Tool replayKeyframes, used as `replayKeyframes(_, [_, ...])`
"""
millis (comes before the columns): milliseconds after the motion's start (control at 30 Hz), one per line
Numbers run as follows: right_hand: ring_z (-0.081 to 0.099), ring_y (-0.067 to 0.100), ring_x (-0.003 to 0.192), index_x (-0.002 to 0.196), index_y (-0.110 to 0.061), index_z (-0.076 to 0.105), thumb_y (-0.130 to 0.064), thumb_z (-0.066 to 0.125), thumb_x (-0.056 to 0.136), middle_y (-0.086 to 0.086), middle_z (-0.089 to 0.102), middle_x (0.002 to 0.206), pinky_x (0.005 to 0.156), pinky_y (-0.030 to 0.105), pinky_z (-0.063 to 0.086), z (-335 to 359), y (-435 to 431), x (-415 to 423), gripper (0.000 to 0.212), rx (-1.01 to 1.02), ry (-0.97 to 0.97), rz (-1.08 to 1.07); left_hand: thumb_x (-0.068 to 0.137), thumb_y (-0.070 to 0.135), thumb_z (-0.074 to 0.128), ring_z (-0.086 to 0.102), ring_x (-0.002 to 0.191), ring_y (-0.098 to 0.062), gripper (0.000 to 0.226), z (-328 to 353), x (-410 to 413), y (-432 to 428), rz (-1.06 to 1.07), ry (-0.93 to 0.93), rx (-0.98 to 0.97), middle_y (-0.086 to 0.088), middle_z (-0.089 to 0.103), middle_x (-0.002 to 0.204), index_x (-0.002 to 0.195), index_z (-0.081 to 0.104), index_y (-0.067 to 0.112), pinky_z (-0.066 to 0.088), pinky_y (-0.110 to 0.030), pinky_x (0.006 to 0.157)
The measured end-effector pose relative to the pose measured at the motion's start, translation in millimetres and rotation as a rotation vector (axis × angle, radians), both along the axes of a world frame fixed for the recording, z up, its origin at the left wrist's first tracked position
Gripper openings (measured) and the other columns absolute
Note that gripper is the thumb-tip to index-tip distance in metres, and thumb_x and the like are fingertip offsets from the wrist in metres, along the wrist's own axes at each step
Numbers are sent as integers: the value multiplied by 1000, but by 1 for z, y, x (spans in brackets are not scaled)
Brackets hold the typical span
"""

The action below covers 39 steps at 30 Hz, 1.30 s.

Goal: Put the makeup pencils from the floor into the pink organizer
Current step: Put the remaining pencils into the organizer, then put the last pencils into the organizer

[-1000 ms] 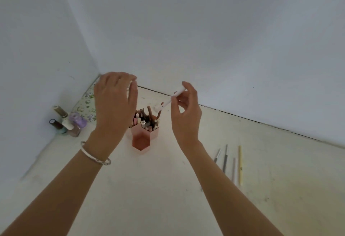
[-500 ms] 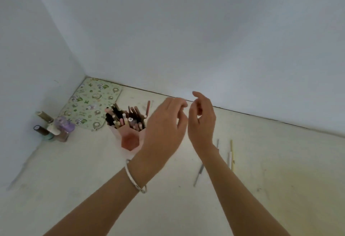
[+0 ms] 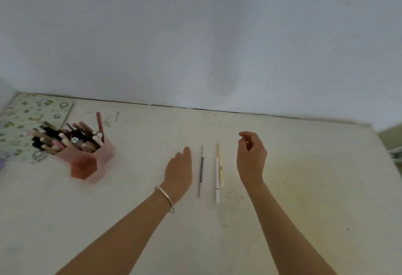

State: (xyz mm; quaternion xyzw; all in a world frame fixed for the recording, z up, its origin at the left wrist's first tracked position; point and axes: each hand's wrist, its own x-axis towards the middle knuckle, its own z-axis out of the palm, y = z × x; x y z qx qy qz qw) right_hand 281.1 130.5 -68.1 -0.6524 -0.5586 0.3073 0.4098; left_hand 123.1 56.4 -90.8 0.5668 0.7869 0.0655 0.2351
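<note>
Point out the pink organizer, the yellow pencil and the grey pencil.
pink organizer (image 3: 83, 167): head view, on its front wall.
yellow pencil (image 3: 218, 151): head view, on its upper shaft.
grey pencil (image 3: 201, 171): head view, on its middle.

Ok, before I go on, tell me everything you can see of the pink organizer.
The pink organizer is a cluster of hexagonal cups, matte pink, plastic or painted metal by the look. It stands on the pale floor at the left, its back edge at or over a green patterned mat; I cannot tell which. It is crammed with makeup pencils leaning left, and a dark red pencil rises tallest. Neither the left hand nor the right hand touches it.
</note>
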Motion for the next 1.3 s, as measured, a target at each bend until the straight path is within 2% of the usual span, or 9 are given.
replayKeyframes(133, [54,3,60,111,-13,64,-11,51,92,-5,62,85,57,20,39,-20,9,2,24,-223,-211,114,94,8,50,59,92,-31,59,52,-23,17,132,-242,289,-13,58,103,149,31,18,48,-40,83])
replayKeyframes(233, [63,22,87,123,-7,57,-20,53,96,9,67,102,77,30,48,-31,18,-10,30,-351,-350,217,90,9,58,55,73,-18,68,88,-39,20,162,-320,500,-4,56,86,150,32,29,43,-22,68])
replayKeyframes(333, [60,31,106,124,-6,51,-21,53,96,14,62,115,87,36,46,-41,22,-22,32,-342,-532,292,89,7,60,59,73,-15,71,110,-47,13,177,-381,568,-2,57,84,148,33,37,45,-7,58])
replayKeyframes(433, [60,35,105,125,-5,51,-11,50,92,18,63,115,86,38,47,-38,29,-25,33,-290,-616,336,87,8,63,63,74,-9,67,122,-58,2,211,-377,637,7,57,90,142,39,39,53,-13,63])
replayKeyframes(533, [62,32,95,122,-6,58,-10,53,89,15,67,102,82,35,47,-11,44,-27,34,-123,-471,223,84,8,64,63,71,-1,63,140,-92,-7,316,-336,806,11,57,90,135,42,39,51,-9,57])
replayKeyframes(667, [57,8,61,105,-13,65,-11,55,87,-7,60,70,56,10,42,44,51,-65,21,39,4,116,81,10,60,65,65,0,57,158,-163,-21,531,-195,972,9,60,84,130,41,34,51,-10,54])
replayKeyframes(833, [63,28,69,101,-20,64,-9,55,90,1,62,73,65,23,52,91,25,-132,18,129,396,187,85,5,63,66,70,-11,57,136,-210,-39,598,-71,863,1,62,91,129,40,32,52,-22,59])
replayKeyframes(1067, [63,29,81,107,-15,64,-5,58,92,6,64,85,79,44,57,92,-26,-201,19,138,489,290,88,14,64,61,100,-24,14,85,-213,-57,406,189,572,-5,69,100,99,71,12,45,-28,81])
replayKeyframes(1300, [63,8,86,112,-12,60,-7,57,95,-4,63,95,82,19,53,76,-61,-248,18,317,366,499,89,14,50,57,102,-23,33,106,-234,-68,550,170,865,-2,68,105,118,65,15,47,-30,86])
